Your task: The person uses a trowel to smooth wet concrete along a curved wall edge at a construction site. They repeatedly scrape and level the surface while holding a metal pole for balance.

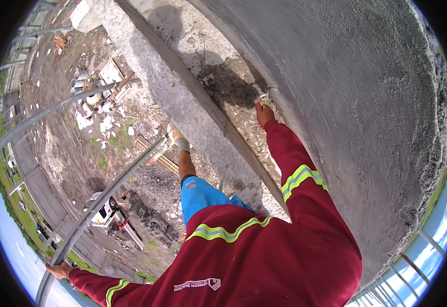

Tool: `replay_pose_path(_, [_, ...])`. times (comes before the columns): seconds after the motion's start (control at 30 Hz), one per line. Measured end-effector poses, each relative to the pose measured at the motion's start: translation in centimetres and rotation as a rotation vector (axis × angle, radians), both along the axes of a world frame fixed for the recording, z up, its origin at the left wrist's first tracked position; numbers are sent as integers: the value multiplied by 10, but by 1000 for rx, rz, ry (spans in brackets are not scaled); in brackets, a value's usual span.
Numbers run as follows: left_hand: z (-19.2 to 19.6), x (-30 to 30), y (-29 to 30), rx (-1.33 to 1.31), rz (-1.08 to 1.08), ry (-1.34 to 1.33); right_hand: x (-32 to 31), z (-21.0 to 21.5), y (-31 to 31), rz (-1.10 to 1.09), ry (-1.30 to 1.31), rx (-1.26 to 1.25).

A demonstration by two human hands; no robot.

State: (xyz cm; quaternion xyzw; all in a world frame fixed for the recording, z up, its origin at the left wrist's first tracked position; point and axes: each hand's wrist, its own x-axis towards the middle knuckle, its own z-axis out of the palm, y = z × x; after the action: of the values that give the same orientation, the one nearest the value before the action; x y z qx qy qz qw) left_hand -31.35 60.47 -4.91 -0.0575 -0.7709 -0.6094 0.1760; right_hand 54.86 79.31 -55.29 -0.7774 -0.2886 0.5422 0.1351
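Note:
My left hand (59, 270) is wrapped round a grey metal scaffold pole (88, 217) at the lower left. Ahead of me, my right arm reaches out along the foot of a grey plastered wall (356, 102). My right hand (266, 113) is closed on a small tool (261, 97) with a pale, yellowish end; its working part is too small to make out. Just beyond that hand, a dark, rough patch (228, 84) lies in the concrete channel between the wall and a thick concrete ledge (182, 97).
One foot (175, 134) is beside the ledge's outer side, high over the ground. More scaffold poles (54, 110) curve along the left. Far below are a white vehicle (103, 211), timber planks (159, 156), concrete pipes (77, 82) and scattered debris.

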Motion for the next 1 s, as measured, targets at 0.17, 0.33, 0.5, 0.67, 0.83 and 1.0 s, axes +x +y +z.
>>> replay_pose_path(0.17, [-2,13,3,-148,117,11,-29,28,-44,-151,468,-312])
replay_pose_path(0.33, [0,13,8,10,74,7,-39,31,-78,186,-391,291])
replay_pose_path(0.5, [-3,2,2,26,87,35,10,19,-70,261,-649,102])
replay_pose_path(0.67, [-1,-10,-12,-142,2,84,34,31,-78,298,-733,236])
replay_pose_path(0.83, [0,-16,-12,-206,58,44,12,30,-69,300,-535,114])
replay_pose_path(1.0, [0,1,1,-41,55,-5,-11,5,-27,256,-465,335])
